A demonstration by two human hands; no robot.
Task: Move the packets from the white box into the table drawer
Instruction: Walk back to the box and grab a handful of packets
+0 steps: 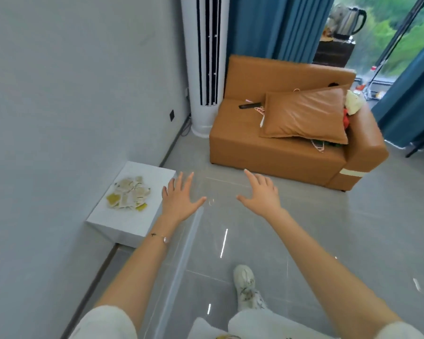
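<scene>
Left hand [179, 201] and right hand [262, 195] were spread, empty, over glossy tiles [316, 228]; crinkled packets [129, 195] heaped mid-box [136, 222], leather sofa [274, 155] beyond

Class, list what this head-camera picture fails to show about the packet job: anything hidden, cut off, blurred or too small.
- Table drawer: nowhere in the head view, so it lies beyond the frame.
- Packets on the white box: too small and blurred to count or read.
- Items on the sofa: partly hidden by the brown cushion.
</scene>
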